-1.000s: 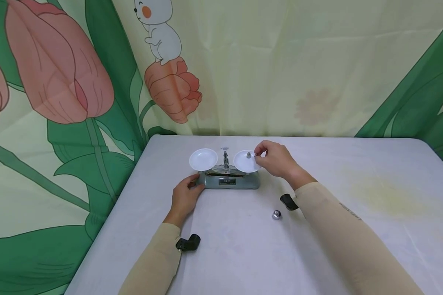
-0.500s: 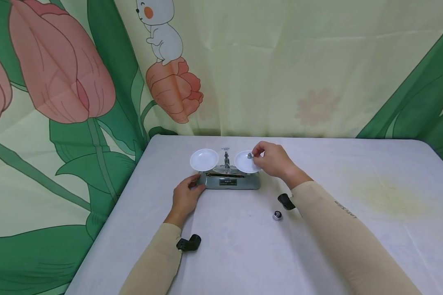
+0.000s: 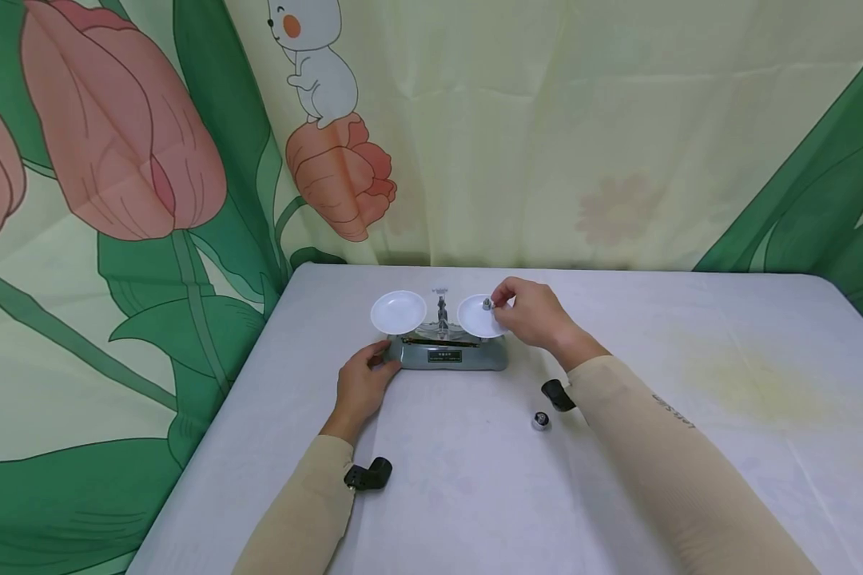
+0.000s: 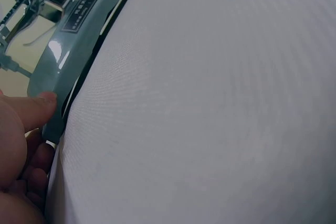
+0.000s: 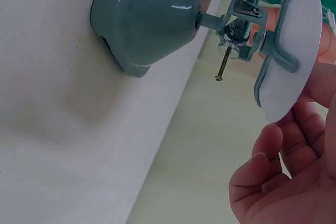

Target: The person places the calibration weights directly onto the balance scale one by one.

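white table [image 3: 460, 495]: scale [image 3: 440, 346] lies lengthwise left-to-right, nameplate [image 3: 445, 356] facing you
your left hand [image 3: 359, 386] grips its end; right hand [image 3: 535, 313] pinches a weight [image 3: 487, 304]

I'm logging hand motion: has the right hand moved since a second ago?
Yes: in the head view, the right hand shifted slightly left against the scale's base, reaching farther over the right pan.

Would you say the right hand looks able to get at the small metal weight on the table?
Probably yes: nothing visible stands between the right hand and the small metal weight, though that hand would first have to leave the right pan.
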{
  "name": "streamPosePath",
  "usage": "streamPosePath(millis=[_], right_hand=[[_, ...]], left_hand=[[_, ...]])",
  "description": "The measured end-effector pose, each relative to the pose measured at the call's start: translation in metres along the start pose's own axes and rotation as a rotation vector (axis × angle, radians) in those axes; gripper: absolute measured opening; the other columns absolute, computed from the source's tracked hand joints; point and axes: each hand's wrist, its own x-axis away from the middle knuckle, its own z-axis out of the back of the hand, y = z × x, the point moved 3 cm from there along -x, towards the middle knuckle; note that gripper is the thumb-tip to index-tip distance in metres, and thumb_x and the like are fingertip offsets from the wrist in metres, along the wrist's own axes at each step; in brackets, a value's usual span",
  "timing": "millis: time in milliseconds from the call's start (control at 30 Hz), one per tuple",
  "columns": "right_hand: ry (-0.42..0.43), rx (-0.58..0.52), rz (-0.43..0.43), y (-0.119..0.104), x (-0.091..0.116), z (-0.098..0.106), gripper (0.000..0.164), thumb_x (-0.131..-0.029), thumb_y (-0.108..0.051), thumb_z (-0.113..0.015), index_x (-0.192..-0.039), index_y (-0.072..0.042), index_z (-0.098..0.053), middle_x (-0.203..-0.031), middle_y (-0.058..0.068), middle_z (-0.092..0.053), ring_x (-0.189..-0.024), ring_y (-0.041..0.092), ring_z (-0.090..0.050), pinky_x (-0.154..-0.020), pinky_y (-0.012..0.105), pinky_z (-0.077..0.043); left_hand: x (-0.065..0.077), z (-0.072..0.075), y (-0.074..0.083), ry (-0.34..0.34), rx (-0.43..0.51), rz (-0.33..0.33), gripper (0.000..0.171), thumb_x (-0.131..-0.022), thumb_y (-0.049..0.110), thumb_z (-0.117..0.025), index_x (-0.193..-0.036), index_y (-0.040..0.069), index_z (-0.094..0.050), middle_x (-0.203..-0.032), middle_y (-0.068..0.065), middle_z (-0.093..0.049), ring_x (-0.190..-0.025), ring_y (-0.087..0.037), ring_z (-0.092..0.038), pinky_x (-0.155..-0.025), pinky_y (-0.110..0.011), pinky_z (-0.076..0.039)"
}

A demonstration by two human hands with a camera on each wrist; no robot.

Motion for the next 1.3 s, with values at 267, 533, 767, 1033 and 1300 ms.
streamPosePath(millis=[267,533,767,1033,1300], right_hand=[[0.007,-0.027,-0.011,-0.002,0.004,0.005,0.023,-0.094,-0.016,-0.058,-0.114,-0.005,-0.065,-0.107,0.012,-0.064,-0.095,0.029,-0.052,-0.073,0.036,-0.048],[0.034,-0.041,0.015,0.003,0.014,0.015,0.022,-0.094,-0.017,-0.063,-0.113,-0.007,-0.065,-0.095,0.011,-0.058,-0.091,0.027,-0.05,-0.069,0.036,-0.044],[0.045,-0.084,0.036,0.014,0.031,0.028,0.022,-0.094,-0.017,-0.064,-0.114,-0.007,-0.065,-0.097,0.009,-0.061,-0.086,0.025,-0.052,-0.068,0.036,-0.044],[0.043,-0.038,0.036,0.031,0.057,0.045,0.021,-0.093,-0.018,-0.067,-0.112,-0.009,-0.065,-0.096,0.006,-0.061,-0.086,0.024,-0.053,-0.07,0.037,-0.045],[-0.007,0.009,0.0,0.048,0.086,0.051,0.026,-0.093,-0.02,-0.07,-0.115,-0.009,-0.065,-0.094,0.004,-0.06,-0.083,0.024,-0.053,-0.067,0.035,-0.046]], left_hand=[[0.0,0.0,0.001,-0.003,0.0,0.005,0.042,-0.093,0.017,-0.072,-0.133,0.007,-0.064,-0.128,-0.015,-0.064,-0.12,-0.031,-0.056,-0.101,-0.048,-0.045],[-0.001,-0.001,0.0,-0.006,-0.001,0.026,0.042,-0.093,0.019,-0.072,-0.133,0.008,-0.064,-0.129,-0.015,-0.063,-0.122,-0.031,-0.055,-0.103,-0.05,-0.044],[-0.001,-0.001,-0.002,-0.009,0.004,0.022,0.042,-0.093,0.019,-0.072,-0.133,0.008,-0.064,-0.127,-0.014,-0.064,-0.12,-0.031,-0.056,-0.103,-0.049,-0.044],[-0.001,-0.001,-0.003,-0.007,-0.003,0.018,0.043,-0.093,0.02,-0.072,-0.133,0.008,-0.064,-0.127,-0.014,-0.064,-0.121,-0.03,-0.055,-0.103,-0.048,-0.044],[-0.001,-0.001,-0.002,-0.013,0.004,0.019,0.044,-0.093,0.021,-0.072,-0.134,0.008,-0.063,-0.128,-0.015,-0.063,-0.121,-0.031,-0.055,-0.103,-0.049,-0.044]])
